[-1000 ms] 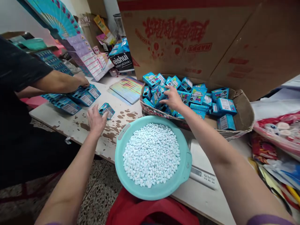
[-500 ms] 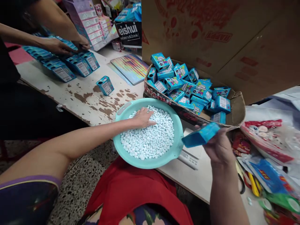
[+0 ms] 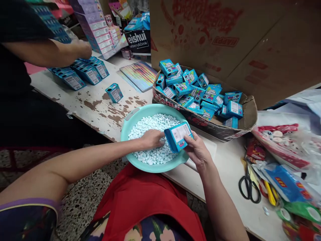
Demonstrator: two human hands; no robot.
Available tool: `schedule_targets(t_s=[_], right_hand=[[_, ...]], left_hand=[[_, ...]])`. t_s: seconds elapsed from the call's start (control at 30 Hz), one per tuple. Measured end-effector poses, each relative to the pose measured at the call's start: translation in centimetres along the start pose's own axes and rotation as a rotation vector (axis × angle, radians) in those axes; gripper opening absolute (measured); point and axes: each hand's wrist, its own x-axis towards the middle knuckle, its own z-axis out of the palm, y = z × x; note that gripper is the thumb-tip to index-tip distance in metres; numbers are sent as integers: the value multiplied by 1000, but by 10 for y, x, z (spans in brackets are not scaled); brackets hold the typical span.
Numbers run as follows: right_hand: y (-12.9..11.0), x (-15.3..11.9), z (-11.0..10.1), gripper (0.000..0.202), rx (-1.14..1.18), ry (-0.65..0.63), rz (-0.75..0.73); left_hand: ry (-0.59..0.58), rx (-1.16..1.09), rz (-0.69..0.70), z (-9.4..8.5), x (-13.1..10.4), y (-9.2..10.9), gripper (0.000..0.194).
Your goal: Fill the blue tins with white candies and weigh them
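A teal basin [image 3: 126, 134] full of small pale blue candies [image 3: 147, 122] rests at the table's front edge. My left hand [image 3: 152, 139] is in the candies, its fingers curled together; what they hold, if anything, is hidden. My right hand [image 3: 198, 149] grips a small blue box [image 3: 178, 135] over the basin's right side, thumb on its label, tilted toward the left hand. Behind the basin, a cut-down carton [image 3: 250, 112] holds several blue boxes [image 3: 210, 93].
A single blue box [image 3: 114, 92] stands left of the carton. At the left, another person's arm [image 3: 62, 52] reaches over rows of blue boxes [image 3: 75, 80]. Black scissors [image 3: 249, 187], plastic packets [image 3: 288, 182] and tape [image 3: 284, 214] lie at the right. A white scale [image 3: 210, 147] sits partly behind the basin.
My right hand has brought the blue box left, over the basin. My left hand has closed its spread fingers among the candies. The other person's arms have shifted over the rows.
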Motion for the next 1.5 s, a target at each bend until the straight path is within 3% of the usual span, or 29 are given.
schedule_targets(t_s=[0.1,0.2,0.3,0.4,0.53,0.7,0.93,1.13,1.5], right_hand=[[4,-1,4,62,-49,82,-167],[16,3,11,51,-164,150,-358],[31,5,23,44,-458,103,-475],[43,2,36,37,-758,45,-645],[50,-1,45,33,-1003,75,-816],[46,-4,45,35,-1075,168,-838],[43,-9,46,36,-980,76,-771],[42,-14,48,37,-931,117,-766],[38,-21,47,37,-861,113,-660]], left_hand=[[78,-269,-163,-12,-7,-7,15],[173,-848,-346,-26,-15,-2,22],[308,-1347,-298,-41,-21,12,29],[430,-1586,-178,-53,-19,29,30],[579,-1648,-116,-59,-7,43,34],[687,-1631,-149,-54,4,43,31],[578,-1553,-119,-49,4,49,31],[631,-1516,-84,-52,-1,50,33],[601,-1526,-90,-54,-4,54,39]])
